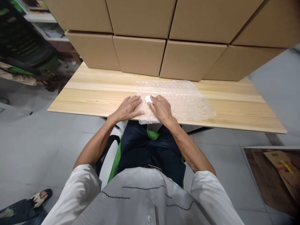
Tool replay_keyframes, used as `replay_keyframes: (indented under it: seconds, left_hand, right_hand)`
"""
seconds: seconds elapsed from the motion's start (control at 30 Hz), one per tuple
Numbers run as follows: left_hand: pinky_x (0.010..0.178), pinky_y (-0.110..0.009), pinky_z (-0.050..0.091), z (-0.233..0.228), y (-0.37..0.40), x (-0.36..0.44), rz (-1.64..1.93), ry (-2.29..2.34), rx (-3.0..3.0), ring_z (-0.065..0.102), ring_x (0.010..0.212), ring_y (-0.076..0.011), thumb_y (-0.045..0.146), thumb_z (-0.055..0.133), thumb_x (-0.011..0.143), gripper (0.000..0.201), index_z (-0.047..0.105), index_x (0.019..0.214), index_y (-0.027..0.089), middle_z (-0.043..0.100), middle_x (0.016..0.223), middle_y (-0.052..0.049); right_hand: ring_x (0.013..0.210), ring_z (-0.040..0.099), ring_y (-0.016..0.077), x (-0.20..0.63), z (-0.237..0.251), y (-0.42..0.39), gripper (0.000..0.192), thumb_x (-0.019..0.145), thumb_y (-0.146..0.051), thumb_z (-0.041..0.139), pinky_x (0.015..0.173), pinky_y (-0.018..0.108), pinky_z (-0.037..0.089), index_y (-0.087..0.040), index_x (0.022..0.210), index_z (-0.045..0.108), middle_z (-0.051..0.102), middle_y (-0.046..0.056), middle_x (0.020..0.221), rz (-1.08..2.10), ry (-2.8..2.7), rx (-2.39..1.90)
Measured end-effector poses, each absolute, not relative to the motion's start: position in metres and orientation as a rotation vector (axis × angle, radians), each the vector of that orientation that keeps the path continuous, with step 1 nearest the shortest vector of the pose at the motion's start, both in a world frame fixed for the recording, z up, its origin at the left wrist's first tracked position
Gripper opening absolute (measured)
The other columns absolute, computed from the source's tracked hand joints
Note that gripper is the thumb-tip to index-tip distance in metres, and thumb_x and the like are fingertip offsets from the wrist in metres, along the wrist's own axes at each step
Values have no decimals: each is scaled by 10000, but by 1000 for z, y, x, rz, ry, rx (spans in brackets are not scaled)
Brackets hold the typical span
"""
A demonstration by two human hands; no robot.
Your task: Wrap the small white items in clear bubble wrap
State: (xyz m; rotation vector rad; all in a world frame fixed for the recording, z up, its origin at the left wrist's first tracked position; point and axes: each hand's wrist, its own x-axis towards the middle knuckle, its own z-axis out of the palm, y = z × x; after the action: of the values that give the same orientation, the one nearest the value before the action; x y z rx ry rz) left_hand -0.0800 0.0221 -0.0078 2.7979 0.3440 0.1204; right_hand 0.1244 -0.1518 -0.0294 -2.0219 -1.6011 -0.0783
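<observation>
A sheet of bubble wrap (187, 100) lies spread on the wooden table (82, 93), its near edge hanging slightly over the front. My right hand (161, 108) is closed on a small white rounded object (148, 99) above the left part of the sheet; its exact kind is hard to make out. Flat at the sheet's left edge rests my left hand (128, 107), fingers stretched out and thumb apart, with nothing in it.
Stacked cardboard boxes (140, 54) form a wall along the table's back. A black and green chair (25, 40) and white shelves (44, 18) stand at the far left. Another person's foot (42, 197) shows at lower left. Flattened cardboard (281, 165) lies at right.
</observation>
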Motion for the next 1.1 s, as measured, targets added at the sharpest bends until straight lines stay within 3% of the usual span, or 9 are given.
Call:
replay_keyframes:
  seconds: [0.1,0.23,0.33,0.47,0.57,0.67,0.77,0.93,1.1]
  left_hand:
    - [1501,-694,257,-7,18,-90,165,357,2762,412,1816,-419,727,550,1167,817,627,1737,147,499,1894,-225]
    - [1501,-704,256,-13,8,-106,262,379,2741,476,1783,-399,678,523,1187,696,733,1638,191,604,1828,-184]
    - [1502,-693,272,-21,0,-115,429,388,2740,607,1691,-364,612,539,1190,567,834,1472,218,763,1662,-157]
    - [1476,-646,380,-32,-8,-123,743,451,2723,845,1311,-268,511,473,1216,474,880,1181,270,915,1257,-91]
    - [1424,-631,474,-38,-16,-123,828,440,2734,868,1067,-237,480,465,1209,450,861,1116,289,909,1103,-71]
    - [1411,-646,490,-40,-26,-118,722,346,2768,858,1205,-274,468,515,1176,399,852,1288,285,899,1241,-110]
    - [1455,-682,418,-38,-35,-108,546,231,2811,723,1546,-339,459,555,1140,499,761,1558,281,800,1568,-153]
    - [1485,-723,318,-31,-41,-95,378,131,2868,473,1783,-416,406,589,1115,652,615,1741,224,577,1844,-192]
    - [1483,-710,308,-27,-42,-92,277,147,2865,458,1791,-408,399,562,1159,591,655,1714,217,585,1845,-176]
  right_hand:
    - [1166,733,370,127,-33,-152,522,1241,-547,441,1075,520,631,-232,1464,792,802,180,1250,-93,-1530,-2029]
    - [1119,738,348,138,-35,-157,564,1245,-494,321,1035,501,641,-240,1150,816,795,164,1165,21,-1473,-1998]
    - [1192,767,349,149,-37,-159,459,1176,-424,400,1103,525,634,-227,1138,812,835,165,1207,66,-1366,-1869]
    - [998,815,283,168,-38,-164,377,1058,-384,516,990,492,681,-236,1224,821,869,85,1091,191,-1039,-1746]
    - [811,786,232,176,-33,-173,362,1016,-360,541,862,442,685,-243,1204,828,843,37,955,158,-853,-1704]
    - [849,818,242,173,-23,-184,362,1026,-361,557,916,474,708,-246,1219,841,872,57,1015,109,-886,-1692]
    - [1152,863,308,161,-14,-191,432,1108,-390,524,1119,572,690,-249,1386,823,890,122,1299,62,-1081,-1722]
    - [1721,561,336,144,-18,-186,565,1167,-341,483,1440,634,448,-225,1685,675,602,157,1832,68,-1632,-1763]
    - [1782,480,334,137,-36,-178,607,1151,-232,475,1458,656,418,-214,1738,629,489,148,1909,136,-1743,-1837]
